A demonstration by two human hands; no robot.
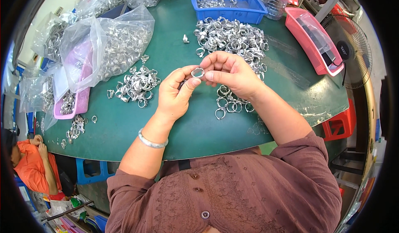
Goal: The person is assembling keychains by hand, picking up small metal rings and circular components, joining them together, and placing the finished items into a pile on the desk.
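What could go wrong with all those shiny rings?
The left hand and right hand meet at one ring, held only by fingertips, so it might slip and drop. The big pile lies loose close by the right hand, so a bump could scatter it.

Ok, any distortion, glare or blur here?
Head view: fisheye bending and black corners; head view: lighter sheen across the right of the green table, and bright reflections on the plastic bag; there too, left hand, right hand and ring fairly sharp.
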